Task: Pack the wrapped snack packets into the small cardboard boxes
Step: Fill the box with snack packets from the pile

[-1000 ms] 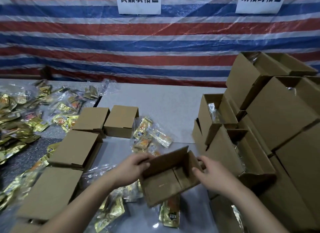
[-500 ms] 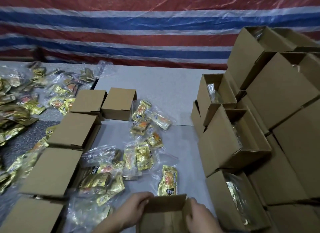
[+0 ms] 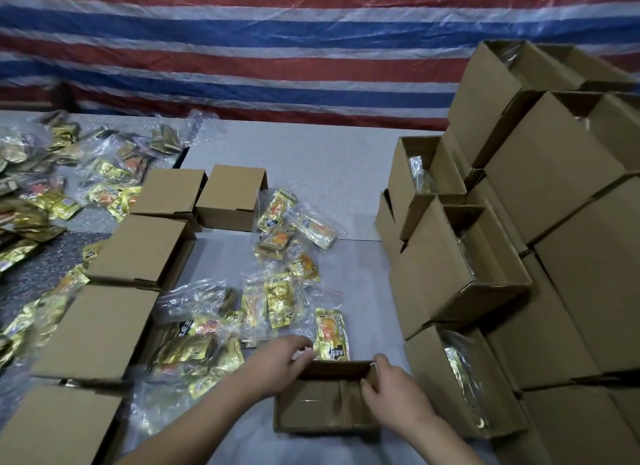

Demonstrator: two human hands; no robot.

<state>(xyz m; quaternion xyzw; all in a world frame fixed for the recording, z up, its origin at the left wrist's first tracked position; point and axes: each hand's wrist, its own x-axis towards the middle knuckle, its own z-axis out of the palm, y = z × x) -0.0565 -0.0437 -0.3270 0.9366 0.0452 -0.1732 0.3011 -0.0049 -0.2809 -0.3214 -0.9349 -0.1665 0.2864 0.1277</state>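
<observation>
Between the left hand and right hand, both gripping its far rim, the open box is resting on the surface; steadying it squarely helps, since the gold packet is lying just beyond the fingertips

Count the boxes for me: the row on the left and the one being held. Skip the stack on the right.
Left-row boxes: 5
Held box: 1
Total: 6
</observation>
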